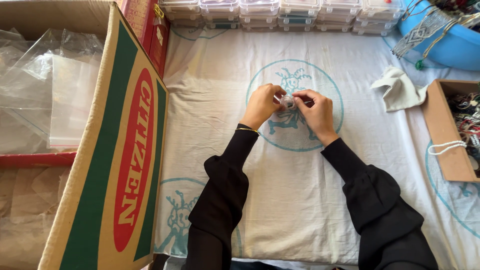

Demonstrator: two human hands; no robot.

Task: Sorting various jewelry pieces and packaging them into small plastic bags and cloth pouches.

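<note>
My left hand (262, 104) and my right hand (315, 111) meet over the middle of a white cloth (215, 80) printed with teal circles. Between their fingertips they pinch a small clear, roundish packet (288, 102); what is inside it is too small to tell. Both arms wear black sleeves, and a thin gold bangle sits on my left wrist.
A big cardboard box (125, 165) with clear plastic bags (50, 90) stands at the left. Rows of small clear plastic cases (280, 12) line the far edge. At right lie a crumpled white rag (400, 90), a blue basin (450, 45) and a brown box (442, 125) of beaded jewellery.
</note>
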